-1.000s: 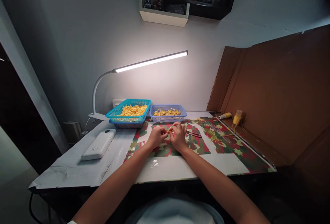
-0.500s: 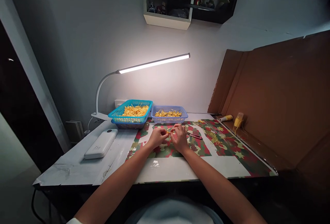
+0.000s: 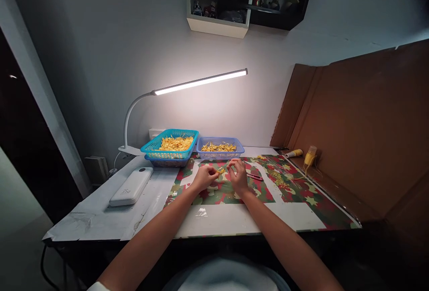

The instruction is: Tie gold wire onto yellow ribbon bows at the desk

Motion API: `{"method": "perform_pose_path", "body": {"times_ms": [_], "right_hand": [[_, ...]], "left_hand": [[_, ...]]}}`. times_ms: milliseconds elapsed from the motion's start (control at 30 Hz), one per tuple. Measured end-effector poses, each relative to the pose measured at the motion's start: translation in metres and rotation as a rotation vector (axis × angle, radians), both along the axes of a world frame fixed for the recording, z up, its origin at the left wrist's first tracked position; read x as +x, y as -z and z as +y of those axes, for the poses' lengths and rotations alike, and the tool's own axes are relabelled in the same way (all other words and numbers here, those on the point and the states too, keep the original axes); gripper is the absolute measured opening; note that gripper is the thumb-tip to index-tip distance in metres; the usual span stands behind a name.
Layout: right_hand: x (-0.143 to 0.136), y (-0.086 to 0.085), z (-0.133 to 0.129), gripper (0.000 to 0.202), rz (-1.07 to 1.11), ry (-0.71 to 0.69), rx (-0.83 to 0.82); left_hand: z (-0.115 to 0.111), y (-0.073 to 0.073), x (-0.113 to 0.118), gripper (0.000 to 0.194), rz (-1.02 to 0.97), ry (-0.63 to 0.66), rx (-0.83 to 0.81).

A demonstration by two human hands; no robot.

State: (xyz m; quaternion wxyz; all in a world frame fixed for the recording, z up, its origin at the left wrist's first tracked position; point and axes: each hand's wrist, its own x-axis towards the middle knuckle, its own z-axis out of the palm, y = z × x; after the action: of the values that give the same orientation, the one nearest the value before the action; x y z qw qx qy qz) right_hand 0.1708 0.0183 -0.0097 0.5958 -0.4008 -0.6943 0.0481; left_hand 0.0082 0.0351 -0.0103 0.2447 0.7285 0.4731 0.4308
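Note:
My left hand is closed in a pinch on a small yellow ribbon-like piece, which juts out from the fingertips toward the right. My right hand hovers just right of that piece, its fingers curled together; whatever they hold, if anything, is too small to make out. Beside the right hand a slim pink-handled tool lies on the camouflage-patterned sheet. Further right, a scatter of tiny gold bits rests on the same sheet.
At the back stand a turquoise basket and a lilac basket, both holding yellow pieces. A white power bank lies left, beneath a lit lamp. A yellow thread spool stands by the cardboard wall on the right.
My right hand has drawn away to the right, opening a gap between the hands. More of the yellow piece shows at my left fingertips. The left hand has barely moved.

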Motion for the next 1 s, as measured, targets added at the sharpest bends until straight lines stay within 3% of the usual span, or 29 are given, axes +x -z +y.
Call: {"method": "perform_pose_path", "body": {"times_ms": [100, 267, 367, 633, 833, 1000], "right_hand": [[0.006, -0.005, 0.001, 0.017, 0.172, -0.059, -0.083], [0.014, -0.013, 0.001, 0.026, 0.556, -0.396, -0.369], [0.022, -0.018, 0.004, 0.03, 0.709, -0.48, -0.399], [0.063, -0.026, 0.023, 0.025, 1.097, -0.3, -0.174], [0.094, -0.031, 0.028, 0.023, 1.221, -0.151, -0.026], [0.103, -0.038, 0.027, 0.022, 1.235, -0.145, 0.004]], "left_hand": [[0.001, 0.001, -0.003, 0.022, 0.005, -0.036, -0.006], [0.004, 0.003, -0.005, 0.026, 0.027, -0.051, -0.012], [0.008, 0.007, -0.008, 0.028, 0.016, -0.057, -0.031], [0.017, 0.016, -0.015, 0.032, 0.011, -0.048, -0.093], [0.018, 0.017, -0.015, 0.029, 0.021, -0.042, -0.098], [0.018, 0.018, -0.013, 0.025, -0.037, -0.005, -0.129]]}}
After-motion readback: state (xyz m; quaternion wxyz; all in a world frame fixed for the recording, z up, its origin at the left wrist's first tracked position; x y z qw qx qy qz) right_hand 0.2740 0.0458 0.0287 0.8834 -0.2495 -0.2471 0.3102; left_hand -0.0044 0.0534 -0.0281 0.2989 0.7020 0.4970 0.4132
